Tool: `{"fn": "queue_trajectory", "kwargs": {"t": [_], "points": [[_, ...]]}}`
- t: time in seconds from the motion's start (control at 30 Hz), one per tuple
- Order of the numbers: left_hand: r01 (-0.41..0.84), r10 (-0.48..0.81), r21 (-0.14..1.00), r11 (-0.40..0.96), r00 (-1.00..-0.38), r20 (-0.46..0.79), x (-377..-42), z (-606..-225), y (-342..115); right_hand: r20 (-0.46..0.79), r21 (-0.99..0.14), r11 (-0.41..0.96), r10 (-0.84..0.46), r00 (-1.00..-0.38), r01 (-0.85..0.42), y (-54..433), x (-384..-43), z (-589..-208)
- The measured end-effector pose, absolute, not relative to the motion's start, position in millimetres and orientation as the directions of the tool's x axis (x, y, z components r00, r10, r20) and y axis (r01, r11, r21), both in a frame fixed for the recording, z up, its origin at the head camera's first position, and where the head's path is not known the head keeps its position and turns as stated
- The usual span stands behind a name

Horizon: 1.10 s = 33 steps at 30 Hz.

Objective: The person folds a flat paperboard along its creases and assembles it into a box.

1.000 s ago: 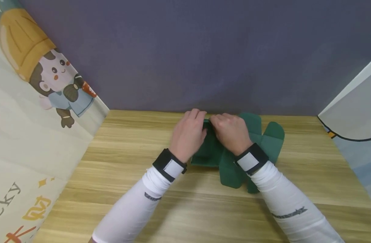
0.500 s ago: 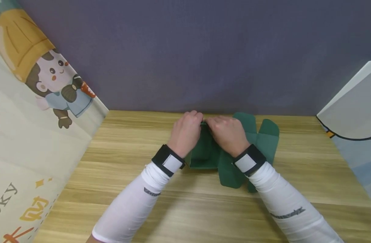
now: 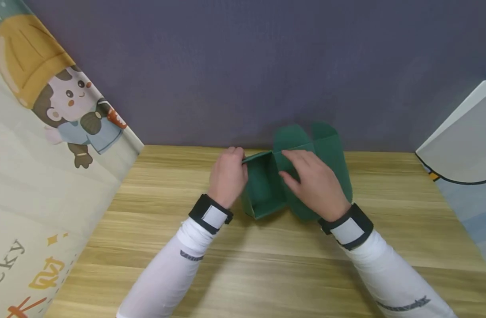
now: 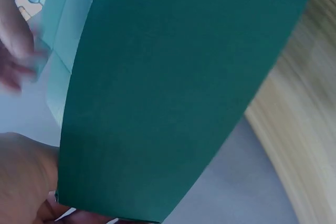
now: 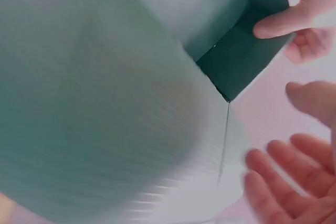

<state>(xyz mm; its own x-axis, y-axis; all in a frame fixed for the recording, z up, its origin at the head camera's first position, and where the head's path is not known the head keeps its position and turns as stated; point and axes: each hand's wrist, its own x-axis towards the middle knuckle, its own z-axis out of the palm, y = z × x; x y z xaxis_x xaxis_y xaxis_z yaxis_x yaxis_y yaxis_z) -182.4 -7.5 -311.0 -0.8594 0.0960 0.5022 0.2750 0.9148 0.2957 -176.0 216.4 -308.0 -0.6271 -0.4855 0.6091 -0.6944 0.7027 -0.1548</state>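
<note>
A green cardboard box (image 3: 263,187) stands on the table with its inside facing up, its lid (image 3: 331,154) and flaps spread to the right. My left hand (image 3: 228,177) grips its far left corner. In the right wrist view, the left thumb (image 5: 278,23) presses on the inner face of a side wall while the fingers lie outside. The box's outer side (image 4: 168,93) fills much of the left wrist view. My right hand (image 3: 317,184) is over the lid side, fingers extended and thumb apart, pinching nothing; whether it touches the cardboard I cannot tell.
The wood-grain table (image 3: 243,274) ends at a dark grey-blue backdrop (image 3: 243,75) just behind the box. A pale printed cloth (image 3: 36,185) with a cartoon figure borders the left. Another printed cloth (image 3: 465,145) lies along the right.
The right hand has let go of the far wall and moved right and nearer, fingers spreading. The box has turned a little and its lid has risen. The left hand has shifted left, still gripping.
</note>
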Motion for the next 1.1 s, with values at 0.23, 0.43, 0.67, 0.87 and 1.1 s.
{"fn": "queue_trajectory", "kwargs": {"t": [0.23, 0.43, 0.67, 0.87, 1.1], "points": [[0.239, 0.010, 0.359, 0.902, -0.844, 0.536, -179.8, -317.5, -17.3, 0.246, -0.555, 0.720, -0.335, -0.909, -0.416, 237.1, -150.1, -329.8], [0.218, -0.030, 0.420, 0.881, -0.859, 0.510, -173.5, -327.9, -18.6, -0.007, -0.681, 0.698, -0.310, -0.951, -0.223, 241.1, -144.1, -350.1], [0.188, -0.076, 0.521, 0.833, -0.893, 0.443, -163.7, -349.8, -15.3, -0.055, -0.779, 0.606, -0.322, -0.945, -0.161, 238.1, -152.5, -363.1], [0.163, -0.072, 0.553, 0.817, -0.923, 0.378, -154.9, -362.9, -8.7, -0.044, -0.819, 0.558, -0.296, -0.954, -0.135, 235.7, -161.9, -367.8], [0.145, -0.047, 0.617, 0.773, -0.958, 0.284, -146.2, -367.9, -5.8, -0.018, -0.771, 0.620, -0.250, -0.968, -0.146, 234.9, -171.3, -370.5]]}}
